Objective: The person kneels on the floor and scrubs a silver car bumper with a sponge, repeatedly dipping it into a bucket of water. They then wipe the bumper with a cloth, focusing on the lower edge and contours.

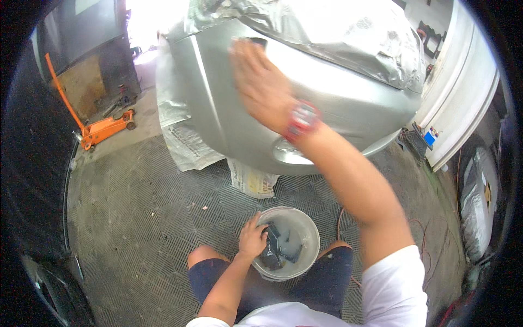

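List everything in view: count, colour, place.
Car bumper: 1, silver, top centre
Plastic sheeting: count unclear, clear, over bumper
Newspaper: several sheets, pale, along bumper's edge
Bucket: 1, whitish, lower centre
Flat pieces: several, dark, in bucket
Floor jack: 1, orange, left
Panel: 1, white, right
Covered thing: 1, grey, far right
Hose: count unclear, reddish, right
Floor: 1, grey, below
Watch: 1, red, right wrist
Shorts: 1, dark blue, bottom
Shirt: 1, white, bottom
Left hand: 1, bare, bucket's rim
Right hand: 1, bare, at bumper

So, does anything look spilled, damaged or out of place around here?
Nothing major: the silver bumper shows no obvious damage. Only a few pale scraps stand out, lying loose like litter on the dark floor left of the bucket.
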Available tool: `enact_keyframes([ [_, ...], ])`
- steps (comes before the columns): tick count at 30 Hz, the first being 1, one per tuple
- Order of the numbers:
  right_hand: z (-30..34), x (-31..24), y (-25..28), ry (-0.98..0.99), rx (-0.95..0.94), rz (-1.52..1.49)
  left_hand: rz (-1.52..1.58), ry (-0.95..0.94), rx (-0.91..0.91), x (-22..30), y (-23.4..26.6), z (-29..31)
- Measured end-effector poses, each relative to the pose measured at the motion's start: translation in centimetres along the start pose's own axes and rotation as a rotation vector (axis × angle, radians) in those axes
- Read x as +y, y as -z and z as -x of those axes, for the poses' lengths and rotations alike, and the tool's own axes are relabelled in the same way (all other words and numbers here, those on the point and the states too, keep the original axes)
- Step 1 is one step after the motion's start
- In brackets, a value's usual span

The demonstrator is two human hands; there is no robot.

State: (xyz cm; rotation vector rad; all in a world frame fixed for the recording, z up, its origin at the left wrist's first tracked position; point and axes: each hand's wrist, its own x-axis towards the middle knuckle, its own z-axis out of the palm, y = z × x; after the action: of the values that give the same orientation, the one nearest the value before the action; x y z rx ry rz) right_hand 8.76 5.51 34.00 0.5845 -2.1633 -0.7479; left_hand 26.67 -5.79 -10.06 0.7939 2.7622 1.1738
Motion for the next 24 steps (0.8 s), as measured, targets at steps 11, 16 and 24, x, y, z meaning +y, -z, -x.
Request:
enact_keyframes([
  [11, 10.9, 4.4, -0.9, -0.3, 0.338, -0.404, -0.098, -0.069, 0.023, -0.8, 0.7, 0.4],
  [16, 27.7, 17.1, -4.7, -0.603, 0.449, -0.217, -0.134, -0.117, 0.017, 1.0, 0.4, -0.9],
  [24, 21.1, 8.5, -6.5, -1.002, 0.571, -0.294, -0.226, -0.104, 0.001, 0.1, -0.1, -0.3],
])
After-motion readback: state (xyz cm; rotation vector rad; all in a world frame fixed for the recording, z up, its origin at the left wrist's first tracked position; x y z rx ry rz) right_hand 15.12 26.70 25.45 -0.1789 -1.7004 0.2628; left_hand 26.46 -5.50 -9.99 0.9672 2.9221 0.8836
